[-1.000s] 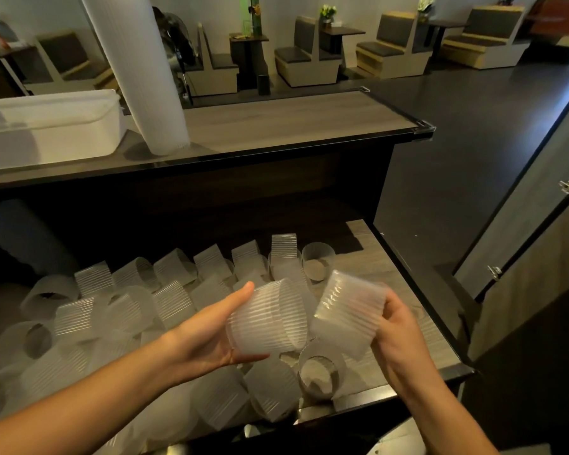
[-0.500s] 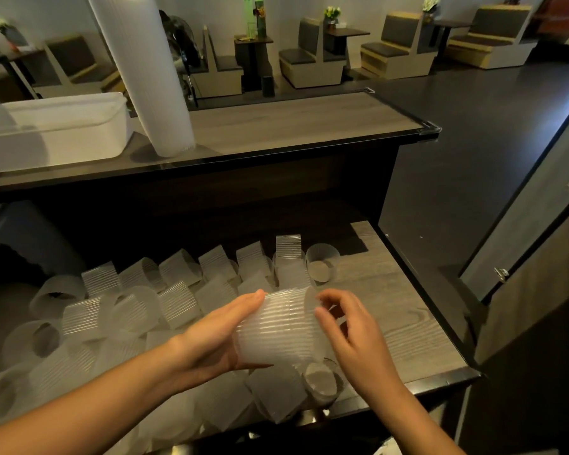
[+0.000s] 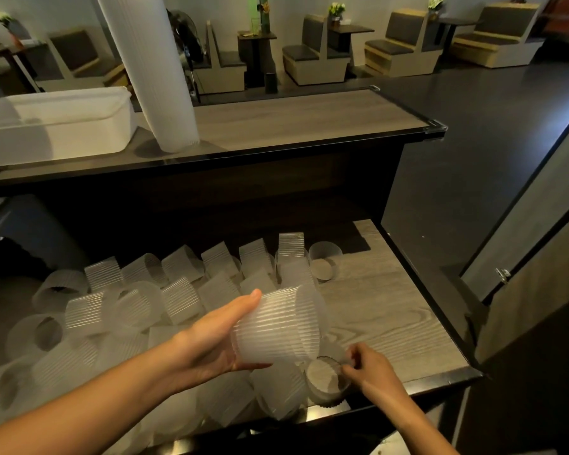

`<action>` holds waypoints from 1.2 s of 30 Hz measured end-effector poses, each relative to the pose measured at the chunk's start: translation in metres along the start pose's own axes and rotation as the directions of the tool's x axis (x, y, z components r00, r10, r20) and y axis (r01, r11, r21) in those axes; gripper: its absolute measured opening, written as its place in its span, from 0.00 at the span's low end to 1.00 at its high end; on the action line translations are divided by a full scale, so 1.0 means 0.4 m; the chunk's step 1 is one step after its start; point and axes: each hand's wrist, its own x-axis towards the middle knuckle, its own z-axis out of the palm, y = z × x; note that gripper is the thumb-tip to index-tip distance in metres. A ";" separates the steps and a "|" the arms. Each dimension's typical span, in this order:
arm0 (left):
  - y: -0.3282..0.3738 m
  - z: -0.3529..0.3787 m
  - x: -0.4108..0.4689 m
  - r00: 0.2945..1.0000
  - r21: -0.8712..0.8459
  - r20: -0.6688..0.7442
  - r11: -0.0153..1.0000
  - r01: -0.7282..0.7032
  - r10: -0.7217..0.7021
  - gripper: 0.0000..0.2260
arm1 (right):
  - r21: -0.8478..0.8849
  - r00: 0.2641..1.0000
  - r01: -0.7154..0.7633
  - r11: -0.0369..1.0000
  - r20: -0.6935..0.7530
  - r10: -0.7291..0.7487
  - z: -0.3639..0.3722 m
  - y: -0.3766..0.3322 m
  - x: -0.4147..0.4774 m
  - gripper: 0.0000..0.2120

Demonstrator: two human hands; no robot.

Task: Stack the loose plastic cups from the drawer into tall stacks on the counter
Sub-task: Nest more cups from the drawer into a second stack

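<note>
Holding a short nest of ribbed cups (image 3: 276, 326) sideways above the drawer's (image 3: 391, 310) front edge, the left hand (image 3: 207, 343) has its grip wrapped round them while the right hand (image 3: 372, 372) pinches a loose cup (image 3: 326, 379) at the front right corner, the tall stack (image 3: 151, 70) standing on the desk (image 3: 309, 119)

Tall white ribbed plastic cup stack (image 3: 151, 77) on desk: top cut off by frame. Right hand (image 3: 372, 372) fingertips hidden behind translucent cup (image 3: 326, 382).
</note>
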 end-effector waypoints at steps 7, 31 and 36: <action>-0.005 -0.013 0.002 1.000 0.009 -0.004 1.000 0.002 -0.002 0.24 | 0.293 0.989 0.067 0.954 -0.147 -0.024 -0.082 -0.016 -0.005 0.04; -0.003 -0.009 0.008 0.998 -0.007 0.058 1.000 0.006 -0.005 0.30 | 0.153 0.884 0.443 0.883 -0.237 -0.402 -0.102 -0.260 -0.113 0.07; -0.010 -0.004 0.010 0.998 0.028 0.064 1.000 -0.011 0.010 0.29 | 0.020 0.831 0.536 0.844 -0.185 -0.524 -0.066 -0.269 -0.117 0.10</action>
